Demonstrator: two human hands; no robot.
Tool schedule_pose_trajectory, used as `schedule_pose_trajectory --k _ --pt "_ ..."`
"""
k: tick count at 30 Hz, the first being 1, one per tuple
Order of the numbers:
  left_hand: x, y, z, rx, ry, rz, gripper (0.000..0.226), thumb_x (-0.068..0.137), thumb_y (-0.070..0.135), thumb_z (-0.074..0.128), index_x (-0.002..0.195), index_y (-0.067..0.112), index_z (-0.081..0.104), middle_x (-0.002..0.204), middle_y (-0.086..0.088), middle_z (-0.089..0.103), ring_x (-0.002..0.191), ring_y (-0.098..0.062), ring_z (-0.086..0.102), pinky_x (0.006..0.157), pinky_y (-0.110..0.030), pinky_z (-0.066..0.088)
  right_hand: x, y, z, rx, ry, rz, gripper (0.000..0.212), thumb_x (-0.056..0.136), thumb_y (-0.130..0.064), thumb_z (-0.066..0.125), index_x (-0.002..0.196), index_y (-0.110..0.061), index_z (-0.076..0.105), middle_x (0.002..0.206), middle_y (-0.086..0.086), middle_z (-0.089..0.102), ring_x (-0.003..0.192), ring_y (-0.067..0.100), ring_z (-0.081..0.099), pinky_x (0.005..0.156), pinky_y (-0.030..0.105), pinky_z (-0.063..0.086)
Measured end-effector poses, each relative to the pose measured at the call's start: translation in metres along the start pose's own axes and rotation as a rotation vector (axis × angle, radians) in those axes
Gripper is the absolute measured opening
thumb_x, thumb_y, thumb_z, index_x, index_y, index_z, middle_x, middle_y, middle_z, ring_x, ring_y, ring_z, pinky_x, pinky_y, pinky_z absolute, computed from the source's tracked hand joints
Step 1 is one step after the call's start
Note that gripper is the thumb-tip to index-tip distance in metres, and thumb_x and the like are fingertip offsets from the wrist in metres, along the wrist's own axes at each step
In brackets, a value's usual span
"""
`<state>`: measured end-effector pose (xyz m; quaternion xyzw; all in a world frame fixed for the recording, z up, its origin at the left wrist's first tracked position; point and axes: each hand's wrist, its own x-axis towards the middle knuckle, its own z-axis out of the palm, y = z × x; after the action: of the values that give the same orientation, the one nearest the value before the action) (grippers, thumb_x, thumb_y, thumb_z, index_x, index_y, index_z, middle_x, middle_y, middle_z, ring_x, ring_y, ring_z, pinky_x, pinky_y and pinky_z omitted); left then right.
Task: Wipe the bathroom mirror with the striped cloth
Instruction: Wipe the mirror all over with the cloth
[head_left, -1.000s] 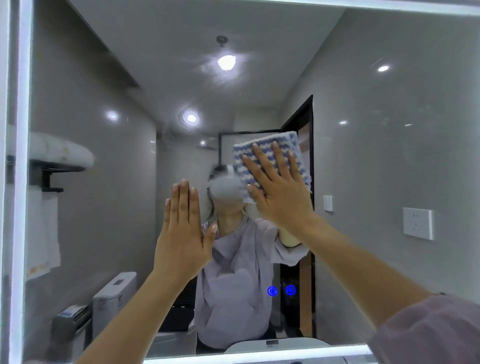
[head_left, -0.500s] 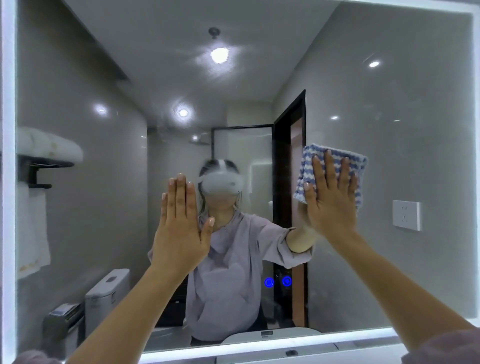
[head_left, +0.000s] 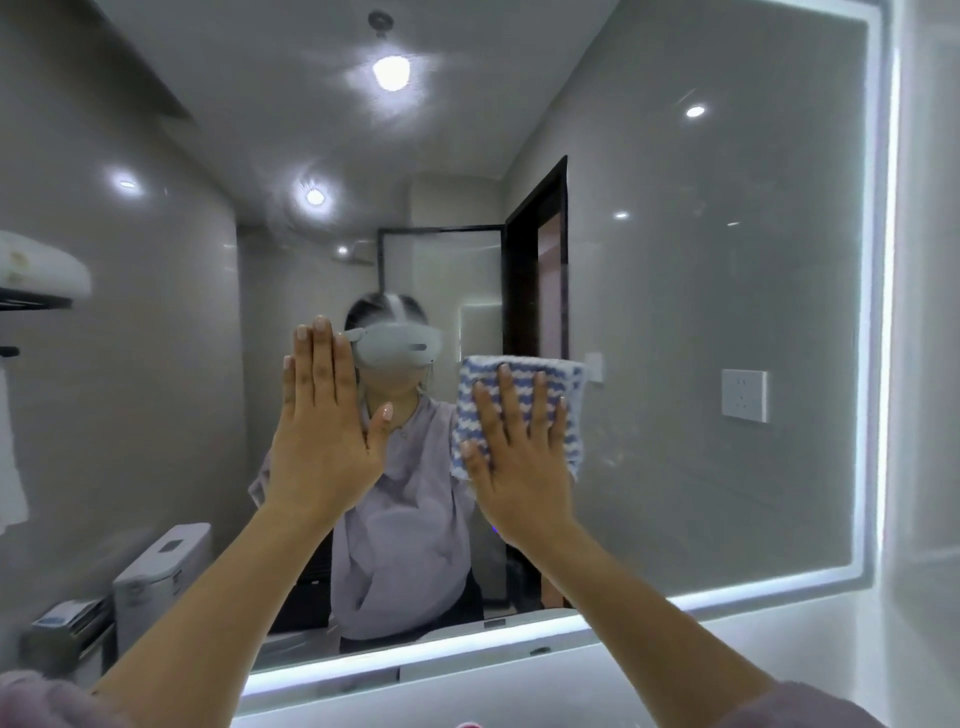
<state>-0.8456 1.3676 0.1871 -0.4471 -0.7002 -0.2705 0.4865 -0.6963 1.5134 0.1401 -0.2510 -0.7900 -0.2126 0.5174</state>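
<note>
The right hand (head_left: 519, 467) has swept the striped cloth (head_left: 572, 426) back across the mirror (head_left: 727, 291) towards the left hand (head_left: 324, 431). The cloth lies pressed under spread, straight fingers (head_left: 506, 400), showing above the fingertips and past the little finger. The left hand stays flat on the glass, fingers together, just beside the right thumb. A side-to-side stroke seems underway, with more glass likely left to wipe

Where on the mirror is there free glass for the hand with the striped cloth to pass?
Free: the wide glass between the striped cloth and the lit right edge of the mirror, and everything above both hands up to the top. Crowded: the middle, where the left hand lies flat close beside the right hand pressing the cloth.
</note>
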Motion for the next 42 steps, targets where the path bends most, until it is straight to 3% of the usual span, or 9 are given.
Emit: schedule_pose_trajectory --k 8,11,14,19,23,28,34,37,42 --pt "0.000 -0.007 0.002 0.012 0.015 0.043 0.082 0.093 0.056 0.014 0.149 0.000 -0.007 0.158 -0.017 -0.014 0.147 -0.029 -0.012 0.120 -0.038 -0.009 -0.017 0.034 -0.006 -0.081 -0.061 -0.171 0.058 0.102 -0.049 0.017 0.154 -0.025 0.009 0.162 0.000 -0.002 0.148 0.031 0.001 0.119 0.049 0.001" --pt "0.000 -0.008 0.001 0.026 0.014 0.039 0.082 0.093 0.054 0.018 0.149 0.001 -0.007 0.159 -0.017 -0.014 0.148 -0.029 -0.012 0.120 -0.036 -0.011 -0.025 0.073 -0.013 -0.101 -0.082 -0.108 0.057 0.100 -0.049 0.013 0.152 -0.027 0.007 0.162 -0.003 -0.007 0.148 0.031 0.001 0.119 0.050 0.003" --pt "0.000 -0.008 -0.002 0.044 0.018 0.052 0.083 0.093 0.055 0.017 0.149 0.001 -0.007 0.159 -0.017 -0.013 0.148 -0.028 -0.012 0.120 -0.034 -0.012 -0.030 0.119 -0.025 -0.127 -0.134 0.011 0.059 0.099 -0.051 0.001 0.151 -0.025 0.004 0.161 0.006 0.007 0.147 0.034 0.004 0.119 0.052 0.008" --pt "-0.001 0.001 -0.006 0.066 0.035 0.021 0.082 0.093 0.052 0.018 0.148 -0.003 -0.008 0.158 -0.021 -0.012 0.147 -0.032 -0.010 0.120 -0.042 -0.003 -0.035 0.159 -0.036 -0.147 -0.204 0.077 0.068 0.099 -0.052 0.002 0.151 -0.014 0.021 0.159 0.012 0.014 0.146 0.037 0.008 0.118 0.053 0.012" --pt "-0.007 0.020 -0.017 0.084 -0.011 -0.033 0.078 0.094 0.047 0.020 0.146 -0.007 -0.001 0.156 -0.028 0.002 0.146 -0.039 0.002 0.118 -0.048 0.008 -0.035 0.161 -0.033 -0.111 -0.185 0.058 0.065 0.098 -0.055 0.001 0.151 -0.018 0.007 0.159 0.011 0.009 0.147 0.036 0.005 0.119 0.052 0.009" --pt "-0.027 0.057 -0.024 0.101 -0.122 -0.071 0.080 0.092 0.048 0.013 0.146 -0.009 0.003 0.156 -0.029 0.003 0.146 -0.040 0.004 0.119 -0.047 0.004 -0.036 0.168 -0.029 -0.086 -0.170 0.009 0.065 0.097 -0.053 0.013 0.151 -0.023 -0.009 0.159 0.009 -0.002 0.147 0.037 0.000 0.119 0.053 0.003" --pt "-0.030 0.109 -0.020 0.100 -0.093 -0.046 0.075 0.091 0.040 0.029 0.143 -0.014 0.018 0.150 -0.035 0.018 0.141 -0.049 0.017 0.115 -0.056 0.018 -0.037 0.173 -0.020 -0.008 -0.082 -0.045 0.061 0.099 -0.049 0.023 0.153 -0.021 0.012 0.158 0.005 0.001 0.147 0.035 0.002 0.119 0.049 -0.004" --pt "-0.028 0.128 -0.010 0.105 -0.099 -0.074 0.076 0.094 0.038 0.040 0.145 -0.012 0.014 0.153 -0.032 0.014 0.144 -0.045 0.012 0.118 -0.053 0.015 -0.036 0.175 -0.016 -0.015 -0.074 -0.061 0.062 0.099 -0.051 0.019 0.152 -0.020 0.017 0.159 0.007 0.005 0.146 0.034 0.000 0.119 0.049 -0.004" --pt "-0.025 0.148 0.007 0.094 -0.127 -0.078 0.086 0.087 0.054 0.018 0.148 -0.005 0.003 0.158 -0.022 0.001 0.147 -0.035 0.000 0.121 -0.043 0.005 -0.037 0.177 -0.014 0.007 -0.049 -0.077 0.061 0.099 -0.052 0.022 0.153 -0.022 0.015 0.160 0.006 0.005 0.146 0.031 -0.005 0.119 0.048 -0.005"
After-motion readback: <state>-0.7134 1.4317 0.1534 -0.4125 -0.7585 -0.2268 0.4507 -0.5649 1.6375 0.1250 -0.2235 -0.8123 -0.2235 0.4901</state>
